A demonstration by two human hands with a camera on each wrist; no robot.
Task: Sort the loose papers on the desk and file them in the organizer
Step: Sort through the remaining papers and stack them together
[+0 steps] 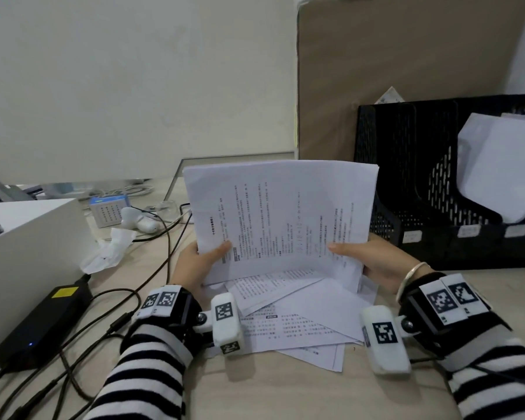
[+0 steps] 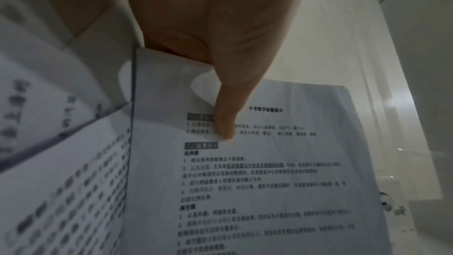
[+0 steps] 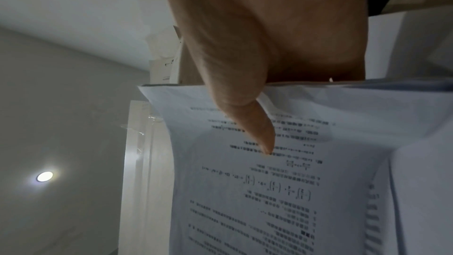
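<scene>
Head view, nearest first: two arms in black-and-white striped sleeves (image 1: 152, 368) reach forward over the worktop (image 1: 285, 389), each wrist wearing a black band with printed square markers. Just beyond them, loose papers (image 1: 297, 325) lie fanned and overlapping flat on the worktop. Above these, a stack of papers (image 1: 282, 213) is held upright, printed side toward the person, its lower edge down among the loose sheets. The left hand (image 1: 194, 262) is clamped on the stack's lower left part, its thumb (image 2: 228, 119) pressed on the front page. The right hand (image 1: 373, 262) is clamped on the lower right part, thumb (image 3: 257, 129) likewise on the print; a pale bangle (image 1: 411, 277) circles that wrist. To the left, a black power brick (image 1: 43, 322) with a yellow label lies among dark cables (image 1: 152, 268), beside a white box (image 1: 25, 237), with a crumpled white wrapper (image 1: 106, 253) further on. Farther right stands the black mesh organizer (image 1: 412, 183), with white sheets (image 1: 500, 165) leaning in one of its right-hand slots. Behind it rises a brown board (image 1: 391, 71).
</scene>
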